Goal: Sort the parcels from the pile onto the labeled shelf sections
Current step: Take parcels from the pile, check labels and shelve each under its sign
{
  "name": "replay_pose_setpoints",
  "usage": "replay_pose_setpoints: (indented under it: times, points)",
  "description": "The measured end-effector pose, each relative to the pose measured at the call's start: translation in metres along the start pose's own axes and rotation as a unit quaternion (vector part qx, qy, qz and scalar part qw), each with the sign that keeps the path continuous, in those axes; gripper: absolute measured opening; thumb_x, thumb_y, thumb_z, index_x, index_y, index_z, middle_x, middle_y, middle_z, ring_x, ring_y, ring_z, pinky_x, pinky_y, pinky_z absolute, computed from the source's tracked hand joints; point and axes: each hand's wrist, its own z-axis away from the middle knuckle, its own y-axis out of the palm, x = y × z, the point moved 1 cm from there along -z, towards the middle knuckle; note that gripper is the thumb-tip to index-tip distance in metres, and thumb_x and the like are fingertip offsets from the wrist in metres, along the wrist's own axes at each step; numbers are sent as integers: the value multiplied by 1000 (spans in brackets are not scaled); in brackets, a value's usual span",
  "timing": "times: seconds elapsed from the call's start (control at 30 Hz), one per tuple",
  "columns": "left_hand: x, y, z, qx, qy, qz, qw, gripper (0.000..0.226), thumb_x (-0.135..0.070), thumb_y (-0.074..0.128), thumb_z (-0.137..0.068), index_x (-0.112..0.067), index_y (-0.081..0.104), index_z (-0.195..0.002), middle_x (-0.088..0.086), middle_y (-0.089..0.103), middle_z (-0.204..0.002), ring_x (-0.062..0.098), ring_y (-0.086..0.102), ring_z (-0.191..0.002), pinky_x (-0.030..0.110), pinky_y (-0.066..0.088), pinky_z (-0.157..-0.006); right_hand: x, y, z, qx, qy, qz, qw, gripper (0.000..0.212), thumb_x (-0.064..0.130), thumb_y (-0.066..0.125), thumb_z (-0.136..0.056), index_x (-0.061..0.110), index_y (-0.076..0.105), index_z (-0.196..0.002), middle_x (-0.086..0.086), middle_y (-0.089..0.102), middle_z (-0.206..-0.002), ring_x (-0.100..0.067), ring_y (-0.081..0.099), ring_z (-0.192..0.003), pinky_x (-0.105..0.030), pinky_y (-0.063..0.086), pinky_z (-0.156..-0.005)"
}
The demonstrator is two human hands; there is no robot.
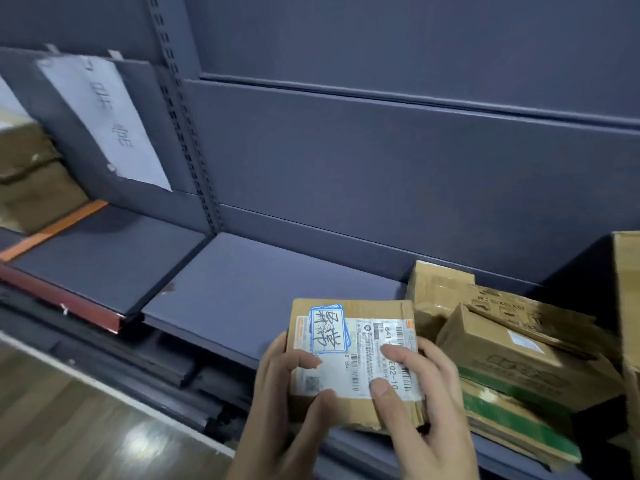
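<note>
- Left hand (291, 386) grips the parcel's (353, 362) left edge, thumb curled on its label.
- Right hand (426, 407) clamps the right edge.
- Parcel sits lower centre, over the shelf (242, 292), beside stacked boxes (502, 348).

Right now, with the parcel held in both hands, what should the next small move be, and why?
Probably carry the parcel left and lower it onto the bare shelf board. Both the left hand and right hand grip it, sticker up, and the pile crowds the right side. The paper sign farther left is too blurred to confirm the section.
</note>
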Motion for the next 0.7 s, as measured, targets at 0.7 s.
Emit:
replay_pose_setpoints:
  times: [0.7]
  points:
    - [47, -278, 94, -233, -91, -98, 963, 41, -8, 66, -81, -42, 53, -101, 14, 58, -129, -8, 61, -87, 3, 44, -70, 111, 262, 96, 228, -43, -102, 967, 35, 52, 58, -67, 41, 62, -100, 27, 48, -124, 8, 51, -114, 1, 37, -80]
